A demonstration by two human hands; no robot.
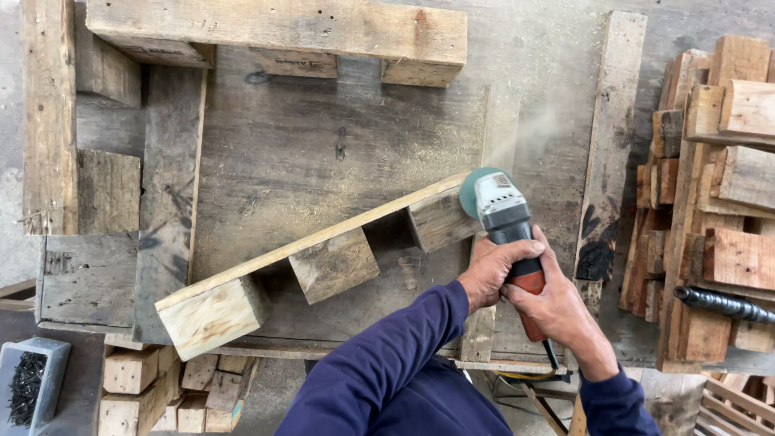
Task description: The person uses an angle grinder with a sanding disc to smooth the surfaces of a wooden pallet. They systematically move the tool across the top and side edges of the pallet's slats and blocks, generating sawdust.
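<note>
Head view: a grinder point(507, 222) is held tight by the left hand point(492, 270) and the right hand point(553, 307). Its disc is pressed on the right end of a plank point(323, 238) with three blocks. Dust is flying there; most of the plank looks untouched.

A grey tray of dark nails point(28, 383) sat at lower left — wooden blocks point(141, 387) just beside it; cut timber point(714, 202) lay stacked at right, bearing a black twisted rod point(722, 303).

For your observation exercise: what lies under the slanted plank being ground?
Under the plank three wooden blocks are visible, resting on the workbench. How they are fastened is hidden.
</note>
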